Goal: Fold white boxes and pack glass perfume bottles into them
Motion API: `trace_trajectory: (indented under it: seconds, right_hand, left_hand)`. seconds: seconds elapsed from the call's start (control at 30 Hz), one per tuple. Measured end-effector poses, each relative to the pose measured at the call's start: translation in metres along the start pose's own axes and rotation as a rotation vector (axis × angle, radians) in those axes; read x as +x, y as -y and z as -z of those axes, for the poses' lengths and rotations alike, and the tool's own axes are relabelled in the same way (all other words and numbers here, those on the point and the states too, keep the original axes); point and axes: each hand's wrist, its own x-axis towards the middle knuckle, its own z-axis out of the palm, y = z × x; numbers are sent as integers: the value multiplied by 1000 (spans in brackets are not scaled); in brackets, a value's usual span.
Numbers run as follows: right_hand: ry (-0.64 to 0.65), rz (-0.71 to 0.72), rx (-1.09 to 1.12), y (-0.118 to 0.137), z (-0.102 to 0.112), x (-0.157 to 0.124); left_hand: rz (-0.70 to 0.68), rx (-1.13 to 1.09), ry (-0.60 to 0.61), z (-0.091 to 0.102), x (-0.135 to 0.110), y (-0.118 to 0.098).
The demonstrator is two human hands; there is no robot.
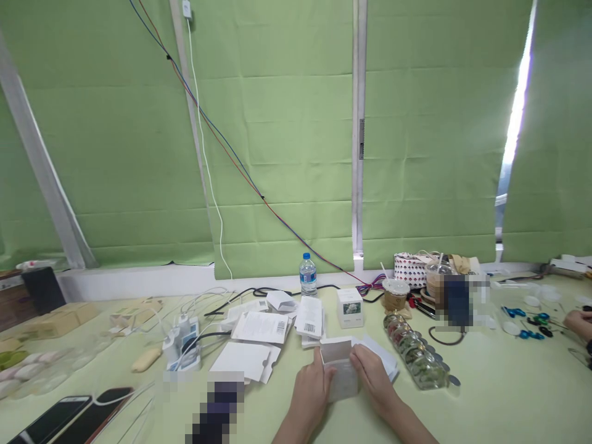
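Both my hands hold a small white carton box (pixel 340 369) low in the middle of the view. My left hand (pixel 311 388) grips its left side with fingers curled round it. My right hand (pixel 374 379) grips its right side, thumb on top. Under and behind the box lie flat white sheets (pixel 379 354). A closed white cube box (pixel 349 307) stands farther back, and flat carton blanks with barcodes (pixel 309 317) lie to its left.
A water bottle (pixel 308 275) stands by the wall. A row of round glass lids (pixel 416 361) lies to the right. Chargers and cables (pixel 182 342) sit left, phones (pixel 69 416) at bottom left. Another person's hand (pixel 579 322) rests at the right edge near blue scissors (pixel 527 324).
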Motion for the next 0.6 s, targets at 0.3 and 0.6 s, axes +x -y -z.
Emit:
trace_trajectory:
  seconds: [0.3,0.6]
  right_hand:
    - [-26,-26,-33,8,4,0]
    - [-139,-177,-66,2,16,-10]
  left_hand:
    - [86,-36,30,12,0,1]
    - [57,-227,-95,29,2,-1]
